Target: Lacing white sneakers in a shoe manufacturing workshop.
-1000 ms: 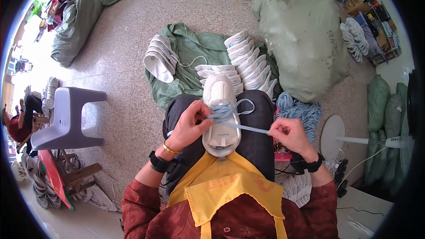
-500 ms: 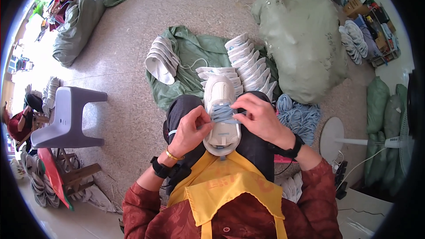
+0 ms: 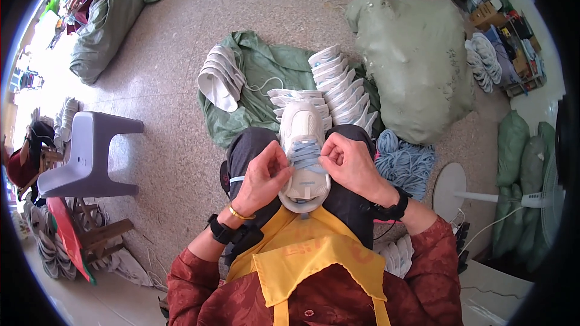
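Shoe — white, lies on lap, toe pointing away. Left hand and right hand both curled, fingers pinching pale blue lace over tongue. Beyond — stacked white soles on green cloth.

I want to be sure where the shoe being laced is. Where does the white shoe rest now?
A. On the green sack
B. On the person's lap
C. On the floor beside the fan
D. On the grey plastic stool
B: the white shoe lies on the dark-trousered lap, with the left hand and right hand at its light blue lace.
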Demonstrator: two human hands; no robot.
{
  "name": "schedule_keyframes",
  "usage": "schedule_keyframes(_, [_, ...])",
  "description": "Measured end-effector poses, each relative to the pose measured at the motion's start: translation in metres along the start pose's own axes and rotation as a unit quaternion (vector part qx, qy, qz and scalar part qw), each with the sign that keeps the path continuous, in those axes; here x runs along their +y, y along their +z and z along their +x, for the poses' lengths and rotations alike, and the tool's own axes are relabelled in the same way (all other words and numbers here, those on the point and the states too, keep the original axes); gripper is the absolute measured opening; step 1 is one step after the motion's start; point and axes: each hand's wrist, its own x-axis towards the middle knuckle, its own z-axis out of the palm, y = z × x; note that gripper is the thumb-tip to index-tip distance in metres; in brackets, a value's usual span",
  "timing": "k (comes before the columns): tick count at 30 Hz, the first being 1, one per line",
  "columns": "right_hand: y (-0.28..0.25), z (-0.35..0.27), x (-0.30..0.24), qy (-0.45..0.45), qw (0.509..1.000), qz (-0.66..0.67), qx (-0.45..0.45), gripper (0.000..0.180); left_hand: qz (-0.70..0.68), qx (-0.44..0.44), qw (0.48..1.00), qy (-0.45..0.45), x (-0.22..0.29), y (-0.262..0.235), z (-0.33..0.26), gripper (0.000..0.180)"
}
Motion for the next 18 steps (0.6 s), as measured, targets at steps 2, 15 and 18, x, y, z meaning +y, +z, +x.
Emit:
schedule_keyframes(2, [-0.002, 0.002, -0.001, 0.004, 1.000, 0.002, -0.007, 0.010, 0.000, -0.015, 1.000, -0.009, -0.001, -0.002, -0.002, 0.022])
schedule_keyframes(15, [-0.003, 0.004, 0.011, 0.044, 0.996, 0.080, -0.013, 0.012, -0.088, 0.064, 0.990, -0.093, 0.035, -0.071, -0.054, 0.023])
schedule_keyframes(18, [0.000, 0.003, 0.023, 0.052, 0.988, 0.148, -0.009, 0.011, -0.096, 0.113, 0.986, -0.076, 0.036, -0.091, -0.068, 0.023])
